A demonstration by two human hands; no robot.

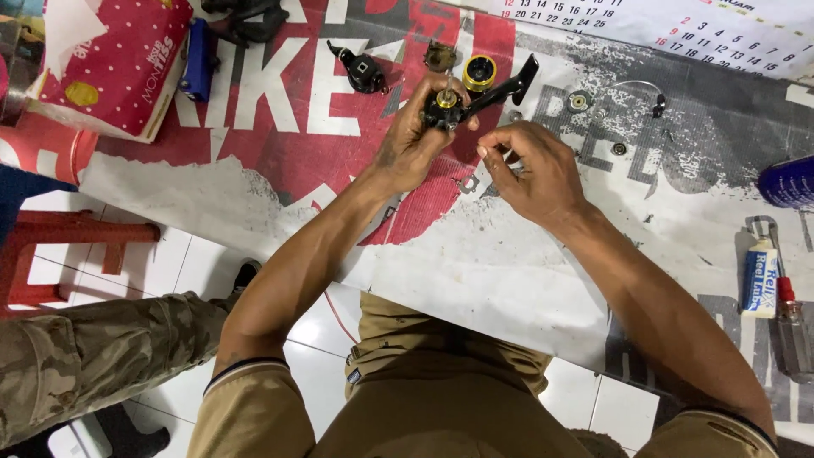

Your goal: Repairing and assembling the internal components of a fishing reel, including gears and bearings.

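A tissue box (114, 59) lies far left. The left hand (415, 136) grips a black reel (454, 106) above the red banner (288, 110). Just right, the right hand (538, 170) pinches its fingertips; what they hold is too small to tell. A tube (761, 276) lies right.

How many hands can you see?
2. The left hand holds a small black fishing reel body with a brass gear over the red and white printed mat. The right hand is beside it, fingertips pinched together.

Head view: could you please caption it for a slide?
Left hand grips a black fishing-reel body; right hand pinches something tiny.
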